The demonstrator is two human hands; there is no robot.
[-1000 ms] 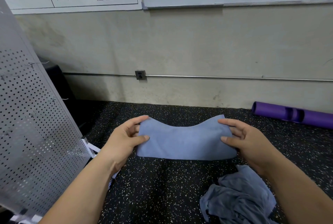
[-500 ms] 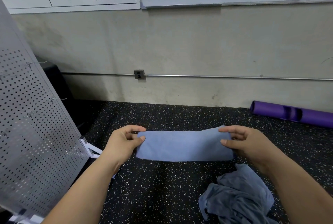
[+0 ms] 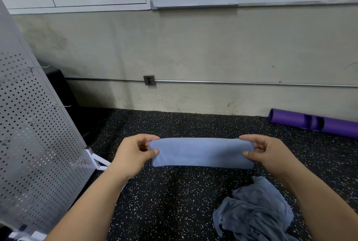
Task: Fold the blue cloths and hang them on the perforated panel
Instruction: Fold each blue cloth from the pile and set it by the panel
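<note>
1. Pinching the short ends of the folded blue cloth, the left grip and right grip each close thumb and fingers on it.
2. Its long axis runs left to right, parallel to the wall, with the rounded fold facing the wall.
3. It sits low over the speckled floor; contact is unclear.
4. A crumpled blue cloth lies nearer, right; the perforated panel stands left.

Reaching forward with both bare forearms, level and well apart. Pinching one end of the folded blue cloth with the left hand, thumb on the near face, fingers curled over the far edge. Mirroring that with the right hand at the other end.
</note>
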